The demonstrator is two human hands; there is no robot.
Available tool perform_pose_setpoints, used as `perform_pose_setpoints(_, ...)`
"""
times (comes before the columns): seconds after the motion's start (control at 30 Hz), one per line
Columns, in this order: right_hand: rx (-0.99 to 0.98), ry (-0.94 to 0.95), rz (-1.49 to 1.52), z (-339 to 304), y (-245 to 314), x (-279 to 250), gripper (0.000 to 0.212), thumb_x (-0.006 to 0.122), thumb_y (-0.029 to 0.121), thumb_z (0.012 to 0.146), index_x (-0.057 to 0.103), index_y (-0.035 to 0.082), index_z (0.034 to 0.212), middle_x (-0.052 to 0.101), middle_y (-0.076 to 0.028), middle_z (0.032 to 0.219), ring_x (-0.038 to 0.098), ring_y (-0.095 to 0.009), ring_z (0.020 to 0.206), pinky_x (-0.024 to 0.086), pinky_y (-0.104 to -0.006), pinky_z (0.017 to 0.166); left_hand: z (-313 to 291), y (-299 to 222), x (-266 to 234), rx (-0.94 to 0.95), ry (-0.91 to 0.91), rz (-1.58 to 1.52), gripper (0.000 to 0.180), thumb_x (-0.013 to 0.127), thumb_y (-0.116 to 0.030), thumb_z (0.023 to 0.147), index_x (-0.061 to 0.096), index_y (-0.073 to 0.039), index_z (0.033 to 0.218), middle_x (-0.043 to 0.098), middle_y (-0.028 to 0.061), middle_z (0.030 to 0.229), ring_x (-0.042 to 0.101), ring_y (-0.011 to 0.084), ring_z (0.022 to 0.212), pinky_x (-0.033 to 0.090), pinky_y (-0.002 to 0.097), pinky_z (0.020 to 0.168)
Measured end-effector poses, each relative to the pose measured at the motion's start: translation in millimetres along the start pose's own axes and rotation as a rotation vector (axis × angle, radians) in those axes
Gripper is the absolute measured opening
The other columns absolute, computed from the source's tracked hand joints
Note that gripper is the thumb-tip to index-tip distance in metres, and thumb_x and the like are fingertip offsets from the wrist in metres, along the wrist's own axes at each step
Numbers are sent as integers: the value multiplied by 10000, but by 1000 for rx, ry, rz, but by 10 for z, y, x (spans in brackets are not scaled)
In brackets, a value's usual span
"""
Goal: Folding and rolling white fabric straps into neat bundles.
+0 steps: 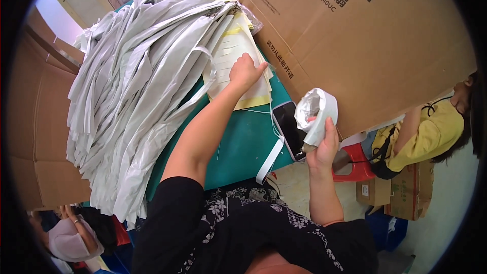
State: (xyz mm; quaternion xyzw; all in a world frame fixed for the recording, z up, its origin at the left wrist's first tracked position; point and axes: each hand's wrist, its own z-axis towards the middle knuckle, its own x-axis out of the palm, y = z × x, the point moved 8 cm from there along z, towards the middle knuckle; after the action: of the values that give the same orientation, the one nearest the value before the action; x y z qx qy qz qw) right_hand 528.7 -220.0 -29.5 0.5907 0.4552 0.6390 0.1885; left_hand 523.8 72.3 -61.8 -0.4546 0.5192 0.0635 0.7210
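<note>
My left hand (247, 73) is closed above a stack of pale yellow paper sheets (253, 102), its fingers curled under and its thumb out to the right. Whatever it may hold is hidden. A thin white string runs from near that hand down to a white strap (270, 161) at the table's edge. In my right hand (324, 148) is a white strip wound into a loop (327, 106), held up above the phone. A small metal piece shows beneath the loop by my fingers. The dark-screened phone (288, 124) lies on the table, partly covered by the loop.
A large heap of long white strips (137, 81) covers the left of the green table (231, 142). Tall cardboard (365, 45) stands along the right, more cardboard (56, 132) at the left. A person in yellow (431, 132) is at the right, near a red stool (350, 165).
</note>
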Motion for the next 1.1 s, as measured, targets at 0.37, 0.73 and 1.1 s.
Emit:
perform_pose_setpoints(0.37,5,112,6,43,27,-24,320,424,298,941,528,17,1055,626,-116,912,591,-217,898,462,-369,844,-396,-152,-1755,152,58,-1378,127,519,-181,856,559,-62,874,581,26,752,568,114,676,464,253,639)
perform_pose_setpoints(0.73,190,270,-5,-52,-491,654,319,417,252,944,534,-23,1056,627,-129,903,585,-184,849,456,-319,797,-1997,176,-4461,167,-452,-216,170,501,-166,797,576,-17,764,553,31,620,507,128,536,420,278,516)
perform_pose_setpoints(1.1,344,463,-163,-712,-1076,1303,324,467,281,932,503,8,1102,631,-102,883,597,-155,790,470,-285,736,-1431,2026,-2685,-156,130,-258,423,478,-393,912,604,8,873,616,94,782,572,164,698,474,290,665)
